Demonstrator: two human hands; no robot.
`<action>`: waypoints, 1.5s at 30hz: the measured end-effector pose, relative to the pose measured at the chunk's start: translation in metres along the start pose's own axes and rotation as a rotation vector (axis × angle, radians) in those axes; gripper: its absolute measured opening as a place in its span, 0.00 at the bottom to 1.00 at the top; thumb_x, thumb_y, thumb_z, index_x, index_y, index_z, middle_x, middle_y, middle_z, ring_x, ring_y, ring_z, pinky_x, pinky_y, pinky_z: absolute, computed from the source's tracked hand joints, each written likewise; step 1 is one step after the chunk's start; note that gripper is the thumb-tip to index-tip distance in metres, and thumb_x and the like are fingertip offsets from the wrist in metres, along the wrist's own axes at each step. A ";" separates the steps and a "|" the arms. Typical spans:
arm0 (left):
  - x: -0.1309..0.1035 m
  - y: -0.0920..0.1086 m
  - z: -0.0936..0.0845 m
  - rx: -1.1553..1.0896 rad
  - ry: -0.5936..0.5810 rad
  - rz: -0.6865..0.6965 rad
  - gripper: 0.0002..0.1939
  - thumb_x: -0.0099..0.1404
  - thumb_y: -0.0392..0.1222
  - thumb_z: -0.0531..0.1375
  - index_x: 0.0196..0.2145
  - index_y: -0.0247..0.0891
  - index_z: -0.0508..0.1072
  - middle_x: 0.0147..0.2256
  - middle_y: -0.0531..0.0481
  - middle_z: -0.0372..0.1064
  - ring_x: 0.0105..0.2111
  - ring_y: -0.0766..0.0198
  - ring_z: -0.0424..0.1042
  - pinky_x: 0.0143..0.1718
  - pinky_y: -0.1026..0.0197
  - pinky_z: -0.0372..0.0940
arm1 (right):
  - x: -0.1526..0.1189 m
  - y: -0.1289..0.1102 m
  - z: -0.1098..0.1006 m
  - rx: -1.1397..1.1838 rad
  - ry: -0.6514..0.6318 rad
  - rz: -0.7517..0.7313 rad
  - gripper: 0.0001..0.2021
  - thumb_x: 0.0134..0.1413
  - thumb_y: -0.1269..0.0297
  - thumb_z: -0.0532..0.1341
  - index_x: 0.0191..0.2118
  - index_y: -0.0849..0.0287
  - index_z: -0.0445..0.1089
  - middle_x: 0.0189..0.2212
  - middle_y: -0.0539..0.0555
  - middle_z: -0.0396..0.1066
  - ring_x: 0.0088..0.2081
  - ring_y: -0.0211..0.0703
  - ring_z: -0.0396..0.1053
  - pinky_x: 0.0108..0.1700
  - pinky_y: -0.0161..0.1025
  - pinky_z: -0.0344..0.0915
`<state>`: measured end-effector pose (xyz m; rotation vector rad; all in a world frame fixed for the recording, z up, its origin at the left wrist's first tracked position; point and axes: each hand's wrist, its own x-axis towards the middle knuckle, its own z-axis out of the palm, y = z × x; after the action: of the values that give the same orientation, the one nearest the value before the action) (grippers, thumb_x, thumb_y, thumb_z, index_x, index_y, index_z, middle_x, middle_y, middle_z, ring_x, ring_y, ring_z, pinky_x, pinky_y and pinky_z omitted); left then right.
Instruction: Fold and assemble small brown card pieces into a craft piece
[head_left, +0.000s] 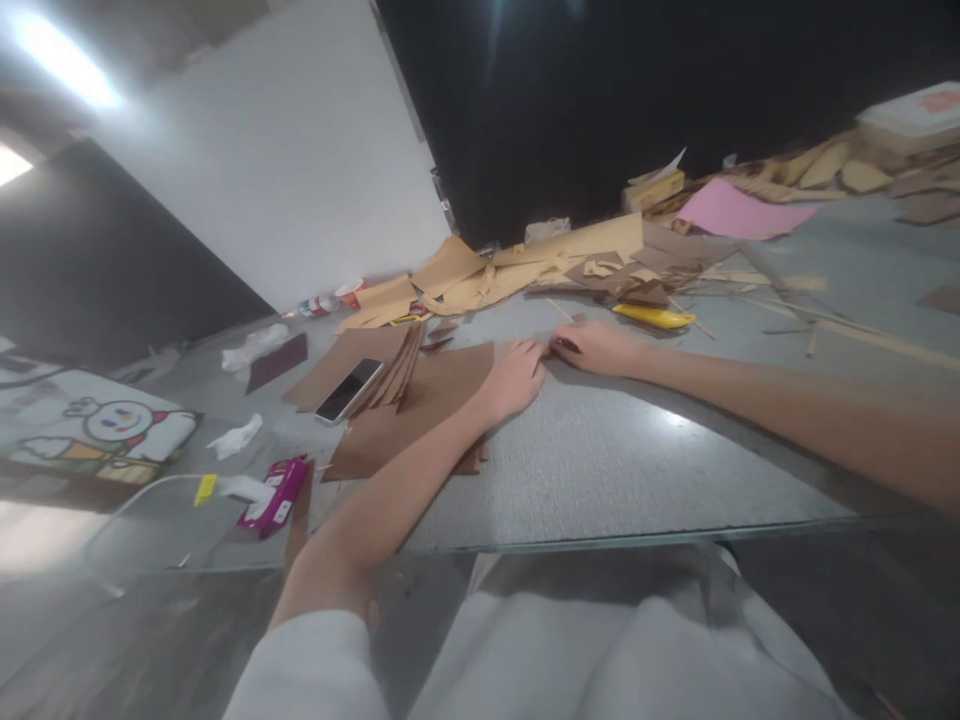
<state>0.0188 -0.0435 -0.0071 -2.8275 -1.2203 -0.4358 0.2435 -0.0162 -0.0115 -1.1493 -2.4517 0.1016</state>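
Observation:
My left hand [517,378] lies palm down at the right edge of a brown sheet [427,415], its fingers stretched out toward my right hand. My right hand [600,348] rests on the table just beside it, thumb and fingers curled together. A small dark patch shows at its fingertips, too blurred to name. The fingertips of both hands almost meet. Left of them, a phone [349,390] lies on a fanned stack of brown sheets [394,365]. Just behind my right hand is a yellow utility knife [654,317].
Tan and brown scraps [540,260] are heaped along the wall. A pink sheet [739,210] and a white-lidded box [911,118] are at the back right. A purple wipes pack [279,497] and a crumpled tissue [236,437] lie left. The glass table edge [600,543] runs before me.

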 end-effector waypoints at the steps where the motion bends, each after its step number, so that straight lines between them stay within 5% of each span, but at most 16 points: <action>1: 0.000 0.000 0.000 -0.002 0.001 -0.005 0.14 0.76 0.30 0.50 0.51 0.37 0.73 0.52 0.40 0.74 0.57 0.50 0.70 0.64 0.47 0.64 | 0.000 0.001 0.001 0.011 0.009 -0.006 0.14 0.73 0.61 0.56 0.47 0.57 0.78 0.37 0.57 0.79 0.36 0.47 0.72 0.37 0.39 0.58; 18: -0.001 0.000 -0.002 -0.035 0.004 -0.024 0.16 0.73 0.30 0.51 0.53 0.35 0.72 0.52 0.39 0.74 0.55 0.50 0.71 0.62 0.47 0.65 | -0.009 -0.007 -0.003 0.069 0.137 -0.036 0.15 0.68 0.62 0.58 0.54 0.55 0.77 0.33 0.54 0.79 0.31 0.44 0.71 0.38 0.38 0.61; 30: 0.000 -0.002 -0.002 0.000 -0.022 0.042 0.18 0.79 0.34 0.49 0.57 0.33 0.73 0.53 0.39 0.74 0.55 0.51 0.71 0.61 0.50 0.64 | -0.011 -0.007 -0.002 0.059 0.097 -0.101 0.17 0.66 0.64 0.57 0.56 0.57 0.75 0.30 0.53 0.78 0.28 0.42 0.69 0.36 0.37 0.59; 45: -0.001 0.002 -0.007 -0.064 -0.006 0.047 0.17 0.73 0.32 0.55 0.55 0.39 0.75 0.54 0.42 0.76 0.57 0.51 0.71 0.65 0.46 0.65 | -0.014 -0.011 -0.007 0.111 0.160 -0.024 0.23 0.66 0.63 0.55 0.64 0.56 0.67 0.29 0.50 0.77 0.27 0.44 0.69 0.35 0.37 0.60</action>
<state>0.0178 -0.0462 -0.0004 -2.9059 -1.1590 -0.4724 0.2462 -0.0344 -0.0075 -1.0391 -2.2883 0.1318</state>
